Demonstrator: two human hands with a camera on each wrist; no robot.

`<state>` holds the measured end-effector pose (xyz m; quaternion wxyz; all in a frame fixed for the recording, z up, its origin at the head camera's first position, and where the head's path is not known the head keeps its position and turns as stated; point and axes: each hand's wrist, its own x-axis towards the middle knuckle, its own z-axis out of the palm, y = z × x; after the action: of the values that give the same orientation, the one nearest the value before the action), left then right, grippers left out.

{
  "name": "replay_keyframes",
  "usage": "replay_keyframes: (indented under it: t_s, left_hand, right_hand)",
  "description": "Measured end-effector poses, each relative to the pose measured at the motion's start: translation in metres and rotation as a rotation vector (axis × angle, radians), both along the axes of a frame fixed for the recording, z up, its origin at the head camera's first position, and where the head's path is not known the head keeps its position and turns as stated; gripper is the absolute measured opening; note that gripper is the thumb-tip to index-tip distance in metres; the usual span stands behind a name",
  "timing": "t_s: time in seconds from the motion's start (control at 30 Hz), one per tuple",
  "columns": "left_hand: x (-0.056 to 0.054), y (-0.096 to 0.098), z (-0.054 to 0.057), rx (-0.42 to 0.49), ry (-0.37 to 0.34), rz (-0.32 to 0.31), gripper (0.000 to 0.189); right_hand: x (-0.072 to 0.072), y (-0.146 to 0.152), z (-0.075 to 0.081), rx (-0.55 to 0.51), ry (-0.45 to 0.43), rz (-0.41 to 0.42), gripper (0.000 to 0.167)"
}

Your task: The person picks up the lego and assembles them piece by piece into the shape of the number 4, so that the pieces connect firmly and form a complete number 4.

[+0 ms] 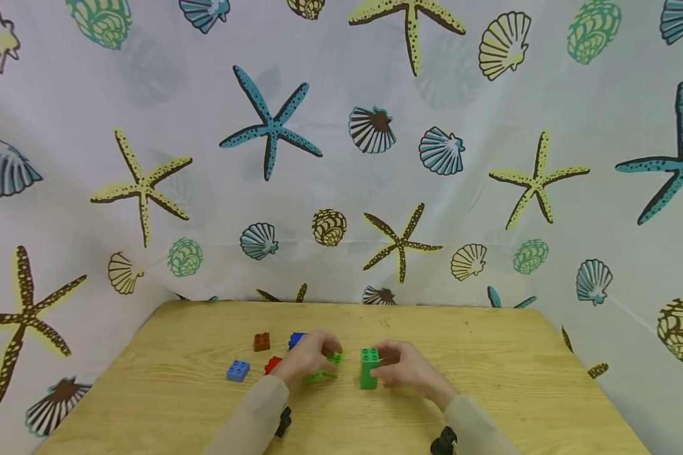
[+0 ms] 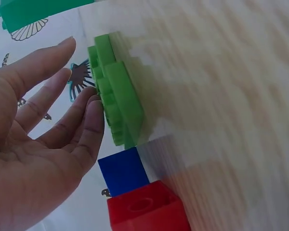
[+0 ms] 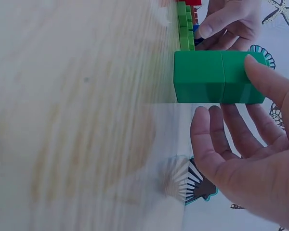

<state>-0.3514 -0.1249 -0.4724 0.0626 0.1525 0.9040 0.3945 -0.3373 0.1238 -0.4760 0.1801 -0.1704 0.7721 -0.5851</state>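
Observation:
Two green toy building bricks, stacked into an upright tower (image 1: 369,370), stand on the table. My right hand (image 1: 406,370) holds this tower near its top, thumb on one side and fingers on the other, as the right wrist view shows. To the left, my left hand (image 1: 310,357) hovers beside low light green bricks (image 2: 123,94). Its fingers are loosely bent, with fingertips at or very near the studs, and the thumb stands apart. In the head view this hand partly hides the light green bricks (image 1: 314,378).
Left of the left hand lie a red brick (image 1: 272,364), a dark blue brick (image 1: 296,340), a brown brick (image 1: 262,342) and a lighter blue brick (image 1: 238,371). The wooden table (image 1: 489,354) meets a curtain (image 1: 330,177) printed with shells and starfish.

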Motion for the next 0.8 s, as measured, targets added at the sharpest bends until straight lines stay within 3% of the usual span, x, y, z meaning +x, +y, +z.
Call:
replay_keyframes:
  t_s: [0.23, 0.4, 0.8]
  left_hand:
    - [-0.003, -0.004, 0.000, -0.018, -0.003, 0.025, 0.035]
    - [-0.005, -0.003, 0.000, -0.086, 0.026, 0.035, 0.031]
    - [-0.010, 0.003, -0.007, -0.185, -0.018, -0.025, 0.032]
  right_hand:
    - [0.002, 0.000, 0.000, -0.044, -0.011, -0.027, 0.050]
    - [0.001, 0.001, -0.004, -0.077, -0.019, -0.032, 0.052]
    - [0.004, 0.000, -0.005, -0.124, -0.030, -0.053, 0.051]
